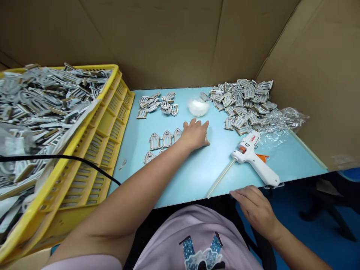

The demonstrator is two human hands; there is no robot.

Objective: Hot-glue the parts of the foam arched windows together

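Small arched window-shaped pieces (167, 139) stand in a row on the light blue table, with a second row partly hidden under my left forearm. My left hand (195, 135) reaches over the right end of the upper row, fingers spread, palm down, partly covering a piece. Near the table's front edge rests my right hand (254, 206), its fingers extended and nothing visible in them. A white glue gun (257, 161) with a glue stick lies on its side just above my right hand.
A yellow crate (97, 140) full of similar pieces stands at the left, crossed by a black cable (70, 159). Behind are a small white bowl (198, 107), a loose cluster (153, 104), a large pile (242, 99) and clear plastic wrap (281, 122). Cardboard walls (174, 41) enclose the table.
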